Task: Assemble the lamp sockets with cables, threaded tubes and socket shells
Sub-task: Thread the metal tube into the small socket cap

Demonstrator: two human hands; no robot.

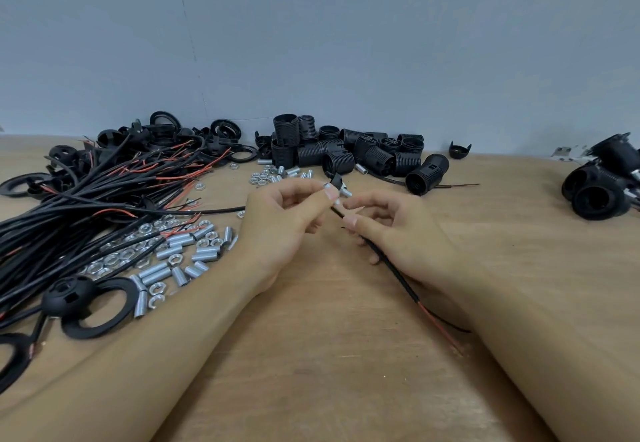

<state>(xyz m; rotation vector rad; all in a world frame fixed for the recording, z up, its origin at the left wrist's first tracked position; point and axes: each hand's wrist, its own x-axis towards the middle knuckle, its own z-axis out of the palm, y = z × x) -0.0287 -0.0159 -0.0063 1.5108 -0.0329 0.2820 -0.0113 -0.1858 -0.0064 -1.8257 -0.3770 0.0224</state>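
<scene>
Two bare forearms are seen reaching forward over a wooden surface [311, 355], with the hands meeting near the middle of the view. The left hand [284, 220] is held with its fingers [330, 193] curled, pinching a small silver threaded tube [344, 194] with a small black part at its far end. The right hand [398, 230] is curled too, its fingers [349, 222] pinching a black cable [391, 265] just below the tube. The cable is run back under the right hand toward the viewer, where it is split into a red and a black wire lying on the surface.

To the left, a large bundle of black and red cables [86, 206] is spread out, with loose tubes and hex nuts [173, 251] scattered beside it and black rings [100, 306] nearby. Along the grey wall, a heap of black ribbed socket shells [346, 154] is piled. At the far right, a cluster of assembled sockets [602, 182] is set well apart.
</scene>
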